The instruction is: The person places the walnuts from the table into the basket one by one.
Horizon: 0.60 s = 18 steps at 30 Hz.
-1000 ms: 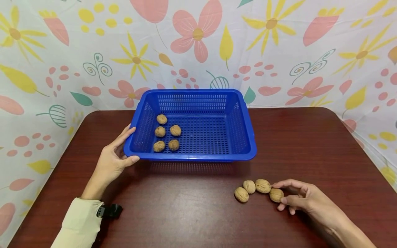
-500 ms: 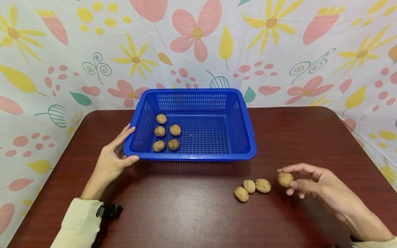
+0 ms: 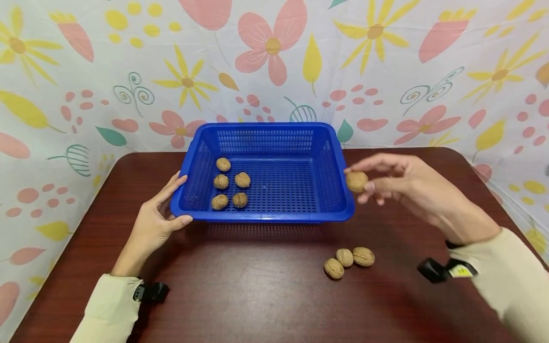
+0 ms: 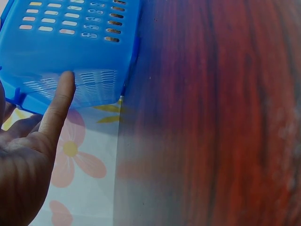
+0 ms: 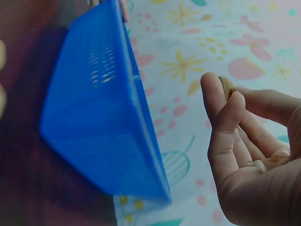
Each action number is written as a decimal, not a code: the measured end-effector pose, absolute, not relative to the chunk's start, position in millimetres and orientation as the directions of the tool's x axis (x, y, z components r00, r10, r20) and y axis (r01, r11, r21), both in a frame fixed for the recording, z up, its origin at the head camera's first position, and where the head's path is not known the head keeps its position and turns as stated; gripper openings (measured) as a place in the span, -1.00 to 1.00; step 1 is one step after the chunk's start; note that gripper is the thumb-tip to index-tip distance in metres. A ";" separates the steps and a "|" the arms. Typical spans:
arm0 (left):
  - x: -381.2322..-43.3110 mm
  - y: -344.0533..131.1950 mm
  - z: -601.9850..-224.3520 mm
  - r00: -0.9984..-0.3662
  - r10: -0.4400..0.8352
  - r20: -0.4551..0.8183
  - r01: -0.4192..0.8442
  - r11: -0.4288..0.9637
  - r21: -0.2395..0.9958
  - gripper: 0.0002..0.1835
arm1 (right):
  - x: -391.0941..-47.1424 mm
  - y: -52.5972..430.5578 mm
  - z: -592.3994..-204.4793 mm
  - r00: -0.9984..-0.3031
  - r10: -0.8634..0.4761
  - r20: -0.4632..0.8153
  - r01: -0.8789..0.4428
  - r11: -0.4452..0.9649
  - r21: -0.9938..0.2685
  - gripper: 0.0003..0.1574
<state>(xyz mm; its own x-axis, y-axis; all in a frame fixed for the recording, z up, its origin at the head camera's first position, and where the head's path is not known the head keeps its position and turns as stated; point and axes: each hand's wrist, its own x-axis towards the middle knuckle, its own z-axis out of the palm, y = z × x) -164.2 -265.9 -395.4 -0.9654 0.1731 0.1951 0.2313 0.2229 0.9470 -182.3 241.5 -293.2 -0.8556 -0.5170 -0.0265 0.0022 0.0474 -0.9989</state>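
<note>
A blue plastic basket (image 3: pixel 274 217) stands at the back of the table, several walnuts (image 3: pixel 242 180) lying in its left part. My left hand (image 3: pixel 155 221) holds the basket's left end, thumb at the front corner and fingers along the side rim. In the left wrist view the thumb (image 4: pixel 60 101) lies against the perforated blue wall. My right hand (image 3: pixel 405 186) pinches a walnut (image 3: pixel 357 181) right at the basket's right rim. From the right wrist view most of that walnut (image 5: pixel 226 86) is hidden behind the fingers.
On the table (image 3: pixel 257 295), in front of the basket's right side, lie three more walnuts (image 3: pixel 344 257) in a close row. A flower-printed cloth (image 3: pixel 274 71) hangs behind the table. Each wrist wears a black strap (image 3: pixel 151 291).
My right hand has lifted a walnut from the right end of the row and carried it up and left to the basket's right rim. The left hand and basket stay put.
</note>
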 end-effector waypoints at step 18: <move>-164.2 -265.8 -396.4 -0.962 0.177 0.208 0.241 0.192 0.951 -0.15 | -298.3 109.7 -294.6 -0.874 -0.420 -0.245 0.214 0.120 -0.969 -0.53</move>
